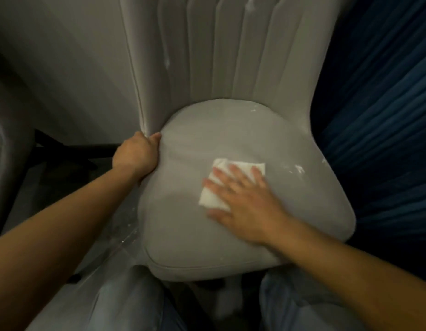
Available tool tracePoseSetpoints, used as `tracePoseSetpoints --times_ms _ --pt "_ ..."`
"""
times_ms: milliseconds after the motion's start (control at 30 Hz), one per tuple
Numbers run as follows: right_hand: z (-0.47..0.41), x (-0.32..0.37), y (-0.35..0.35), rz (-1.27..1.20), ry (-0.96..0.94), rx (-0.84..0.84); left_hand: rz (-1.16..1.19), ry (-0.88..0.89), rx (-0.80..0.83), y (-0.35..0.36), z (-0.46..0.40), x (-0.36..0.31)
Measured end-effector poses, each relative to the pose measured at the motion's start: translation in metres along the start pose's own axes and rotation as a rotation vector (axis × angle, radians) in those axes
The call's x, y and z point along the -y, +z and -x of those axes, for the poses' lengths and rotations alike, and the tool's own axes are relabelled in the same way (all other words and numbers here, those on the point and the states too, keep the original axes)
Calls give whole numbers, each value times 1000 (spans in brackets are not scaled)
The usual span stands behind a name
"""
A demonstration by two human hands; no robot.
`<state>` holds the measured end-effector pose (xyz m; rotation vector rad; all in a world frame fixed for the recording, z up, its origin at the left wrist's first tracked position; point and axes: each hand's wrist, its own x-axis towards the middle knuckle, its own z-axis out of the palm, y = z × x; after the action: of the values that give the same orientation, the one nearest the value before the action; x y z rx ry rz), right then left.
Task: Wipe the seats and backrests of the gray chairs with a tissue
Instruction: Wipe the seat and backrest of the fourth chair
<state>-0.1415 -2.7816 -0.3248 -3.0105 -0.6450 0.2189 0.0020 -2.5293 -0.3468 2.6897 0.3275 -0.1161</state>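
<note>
A gray upholstered chair fills the head view, its rounded seat [231, 235] in front of me and its ribbed backrest [219, 48] rising behind. My right hand [245, 197] lies flat with straight fingers on a folded white tissue [221, 185], pressing it onto the middle of the seat. My left hand [135, 156] grips the seat's left edge where it meets the backrest, fingers curled round the fabric. White specks [295, 169] dot the seat's right side and the backrest.
A dark blue pleated curtain [379, 115] hangs close on the right. A pale wall [63, 56] and dark chair legs [63, 149] lie to the left, with part of another gray chair [1, 163] at the far left edge. My knees [126, 304] are below the seat.
</note>
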Motion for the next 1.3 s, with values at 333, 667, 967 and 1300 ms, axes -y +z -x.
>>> tracePoseSetpoints --times_ms 333,667,967,1300 --pt "-80 -82 -14 -163 469 53 110 -230 109 8 9 -17" --pt "12 -81 -14 -101 264 100 19 -240 -131 16 47 -29" --pt "62 -90 -14 -72 258 138 45 -216 -139 14 56 -38" --pt "-140 -122 -27 -183 464 49 95 -219 -161 13 57 -38"
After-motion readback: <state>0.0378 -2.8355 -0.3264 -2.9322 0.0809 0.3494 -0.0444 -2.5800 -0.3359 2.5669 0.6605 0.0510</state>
